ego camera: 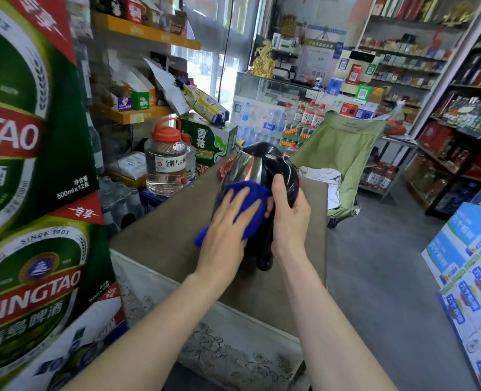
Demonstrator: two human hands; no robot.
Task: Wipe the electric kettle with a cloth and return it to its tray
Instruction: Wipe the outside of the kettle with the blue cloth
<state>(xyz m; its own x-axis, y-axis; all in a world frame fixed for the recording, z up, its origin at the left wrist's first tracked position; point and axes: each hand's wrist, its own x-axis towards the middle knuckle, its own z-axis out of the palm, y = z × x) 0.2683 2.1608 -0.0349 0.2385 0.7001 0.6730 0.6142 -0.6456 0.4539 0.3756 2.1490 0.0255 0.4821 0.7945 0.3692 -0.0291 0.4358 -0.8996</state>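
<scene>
Left of centre, a clear jar [166, 165] with an orange lid holds clear liquid. At the centre of the frame, the electric kettle [245, 167] is tilted over the brown table [163, 238]. The right hand [290, 218] curls round its black handle. The left hand [228, 230], fingers straight and spread, presses a blue cloth [247, 193] flat against the steel side.

We see a royal-blue cloth [257, 190] against the kettle [245, 167], mirror-silver with glossy black handle and lid. The table [160, 238] top is dull brown; over its near edge, a pale covering [233, 348] carries a grey floral pattern.
</scene>
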